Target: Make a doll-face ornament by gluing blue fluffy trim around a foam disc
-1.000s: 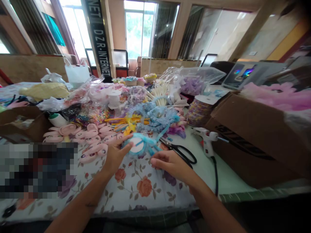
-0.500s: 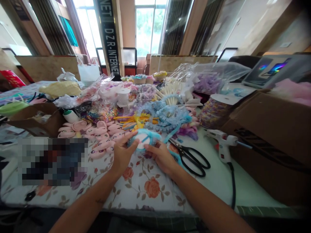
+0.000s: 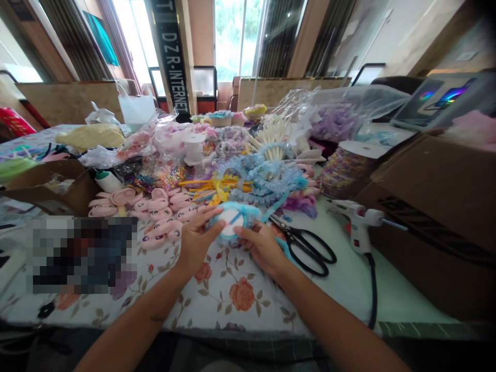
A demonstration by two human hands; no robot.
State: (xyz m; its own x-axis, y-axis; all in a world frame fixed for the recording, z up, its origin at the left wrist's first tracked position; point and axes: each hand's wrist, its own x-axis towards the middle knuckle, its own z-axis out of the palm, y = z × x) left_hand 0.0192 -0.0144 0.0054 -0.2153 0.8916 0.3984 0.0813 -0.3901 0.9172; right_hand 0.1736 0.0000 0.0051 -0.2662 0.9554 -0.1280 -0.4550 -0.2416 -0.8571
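Note:
A round white disc with fluffy light blue trim [image 3: 231,221] is held between my two hands above the flowered cloth. My left hand [image 3: 197,238] grips its left side, thumb on the white face. On its right side, my right hand [image 3: 264,245] pinches the edge with thumb and fingers. A blue fuzzy strip [image 3: 277,205] runs beyond the disc toward the ruffled blue trim [image 3: 267,178]. Black-handled scissors [image 3: 310,250] lie just right of my right hand. Behind my left hand are several pink character pieces [image 3: 160,213].
A white glue gun [image 3: 360,227] with a black cord stands at the right, beside a large cardboard box [image 3: 434,206]. A ribbon spool [image 3: 346,168] is behind it. Yellow-orange sticks [image 3: 201,190] and a small open box [image 3: 54,194] lie farther back and left.
The camera view has tilted slightly. Both hands keep hold of the blue-trimmed disc, which is turned only a little, if at all.

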